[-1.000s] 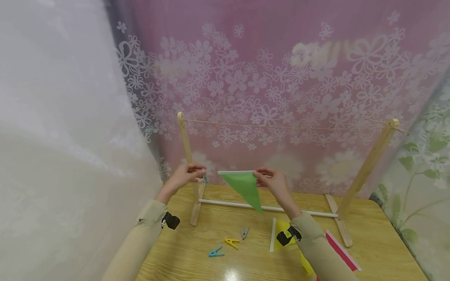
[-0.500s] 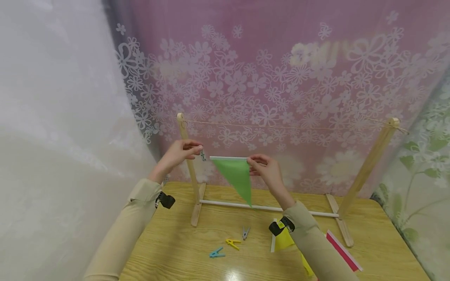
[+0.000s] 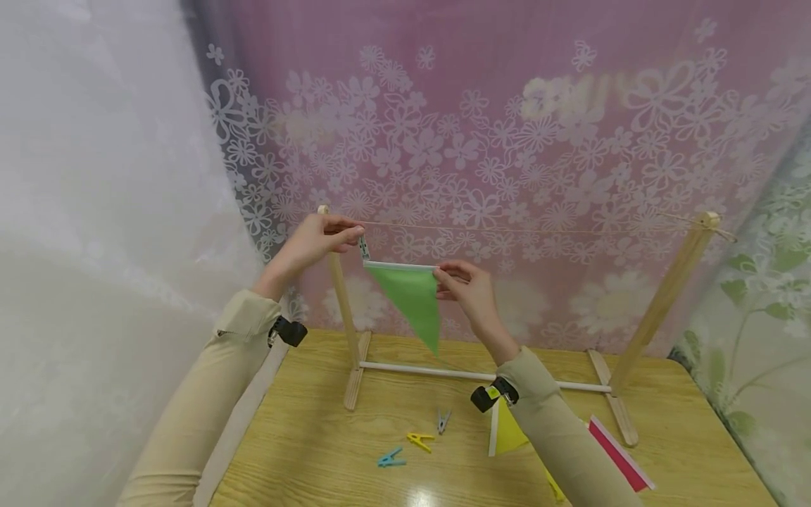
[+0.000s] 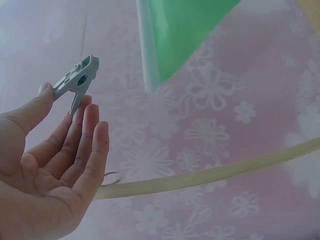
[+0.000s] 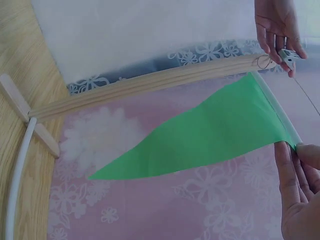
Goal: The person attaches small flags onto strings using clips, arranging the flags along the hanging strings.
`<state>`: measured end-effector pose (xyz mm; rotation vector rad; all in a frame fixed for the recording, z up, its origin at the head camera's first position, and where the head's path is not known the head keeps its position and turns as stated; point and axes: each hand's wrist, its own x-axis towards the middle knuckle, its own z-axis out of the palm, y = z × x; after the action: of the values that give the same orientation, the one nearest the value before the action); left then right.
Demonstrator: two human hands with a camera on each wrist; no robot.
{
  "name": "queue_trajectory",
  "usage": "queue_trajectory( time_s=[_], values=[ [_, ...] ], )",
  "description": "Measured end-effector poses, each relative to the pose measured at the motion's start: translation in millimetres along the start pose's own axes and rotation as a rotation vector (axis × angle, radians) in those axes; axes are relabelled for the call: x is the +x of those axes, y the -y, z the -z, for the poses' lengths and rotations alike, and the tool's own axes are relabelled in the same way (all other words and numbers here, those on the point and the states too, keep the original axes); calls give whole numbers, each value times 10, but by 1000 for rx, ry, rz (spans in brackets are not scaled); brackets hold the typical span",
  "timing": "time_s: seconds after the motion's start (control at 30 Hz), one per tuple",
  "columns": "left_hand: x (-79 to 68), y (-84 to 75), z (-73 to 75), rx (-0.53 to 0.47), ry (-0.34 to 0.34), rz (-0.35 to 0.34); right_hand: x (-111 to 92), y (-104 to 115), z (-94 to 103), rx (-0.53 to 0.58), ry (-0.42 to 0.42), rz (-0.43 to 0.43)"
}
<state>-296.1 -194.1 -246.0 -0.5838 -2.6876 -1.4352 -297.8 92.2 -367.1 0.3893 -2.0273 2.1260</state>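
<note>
My left hand [image 3: 323, 239] pinches a pale grey-blue clothespin [image 4: 79, 80] by its handles, thumb on one side and fingertips on the other. In the head view it is up beside the left post, near the string [image 3: 469, 227]. My right hand [image 3: 465, 289] pinches the right end of the white top edge of a green triangular pennant [image 3: 412, 292]. The pennant hangs point down below the string. Its free left corner is close under the clothespin in the head view; in the left wrist view a gap shows between them.
The string runs between a left wooden post [image 3: 342, 296] and a right wooden post [image 3: 665, 303], joined low by a white rod [image 3: 431, 370]. On the table [image 3: 329, 451] lie blue [image 3: 391, 458], yellow [image 3: 419, 441] and grey [image 3: 443, 421] clothespins, a yellow pennant [image 3: 507, 431] and a red pennant [image 3: 617, 454].
Both hands have risen toward the string and shifted left, carrying the clothespin and the green pennant. The pennant's left corner has come closer to the clothespin.
</note>
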Motion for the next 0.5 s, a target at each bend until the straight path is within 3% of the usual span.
queue_trajectory(
  time_s=[0.23,0.5],
  values=[
    [118,-231,91,1,-47,-26,70,132,-137,48,12,16],
    [306,-320,184,-34,-70,-14,165,272,-289,110,8,42]
  ],
)
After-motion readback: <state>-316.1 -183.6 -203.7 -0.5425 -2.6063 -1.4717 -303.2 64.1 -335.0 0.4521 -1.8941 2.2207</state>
